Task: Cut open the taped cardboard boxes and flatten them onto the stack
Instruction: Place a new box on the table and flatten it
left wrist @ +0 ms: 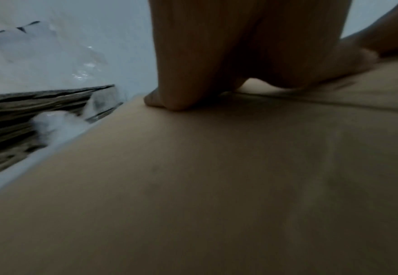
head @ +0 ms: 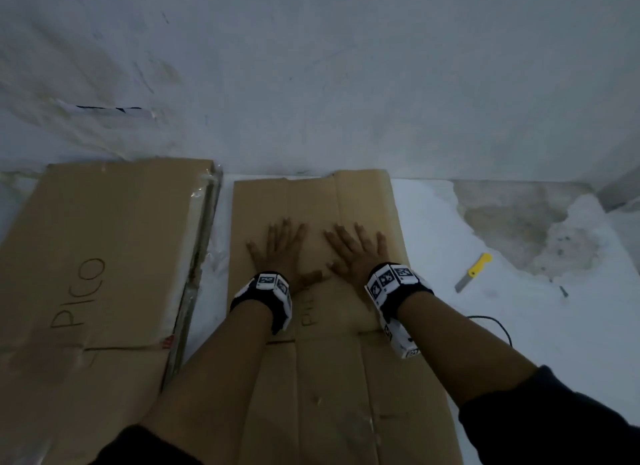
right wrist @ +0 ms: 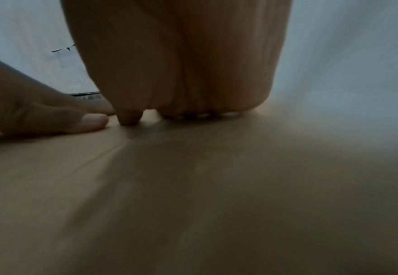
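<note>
Seen from above, a person leans over a flattened box (head: 325, 291) lying on a white floor (head: 485, 343) against a pale wall (head: 346, 66). Both hands are spread flat, fingers straight, palms pressing the cardboard and grasping nothing: the left hand (head: 280, 253) and the right hand (head: 356, 253) sit side by side, thumbs nearly meeting, about midway along the sheet. To the left, just beside this sheet with a strip of floor between, lies the stack (head: 100, 256) of flattened cardboard, its top sheet hand-lettered "PICO". To the right, well apart from the hands, a yellow-handled knife (head: 472, 272) lies on the floor. The step in hand looks like pressing the cut box flat; it is not yet on the stack. The next move probably calls for gripping the sheet's edges, lifting it left and laying it squarely on the stack without letting the creased panels spring up. The left wrist view adds what the head view lacks: the stack's layered edges (left wrist: 28, 115) seen side-on, with clear tape or plastic clinging to them. The right wrist view shows the right fingers (right wrist: 181, 74) planted by a crease, the left thumb (right wrist: 85, 122) almost touching them. Only the head view shows the knife.
</note>
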